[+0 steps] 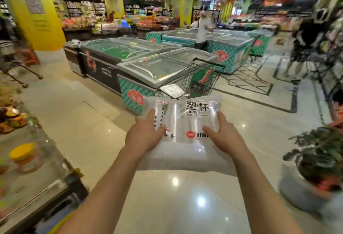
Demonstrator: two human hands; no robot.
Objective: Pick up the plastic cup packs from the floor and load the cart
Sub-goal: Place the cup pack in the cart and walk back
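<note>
So the person is carrying the plastic cup packs [187, 122] right now: looks like two stacked, the printed one on top, held out in front at about waist height and well off the floor [181, 206]. The left hand [143, 135] and right hand [225, 135] are clamping the stack from either side. Each is laying a thumb and forefinger on the top pack, while the other fingers are going underneath where I can't see them. I'd say the pickup part is done and this is the haul to the cart [202, 77], which is sitting just ahead beside a freezer chest [148, 70]. Something white and flat is already lying in its basket, maybe another pack, too blurry to call. For the next move I'm guessing they're needing to close the gap, lift the stack over the cart's rim and lower it in flat, keeping the slippery wrap from sliding.
</note>
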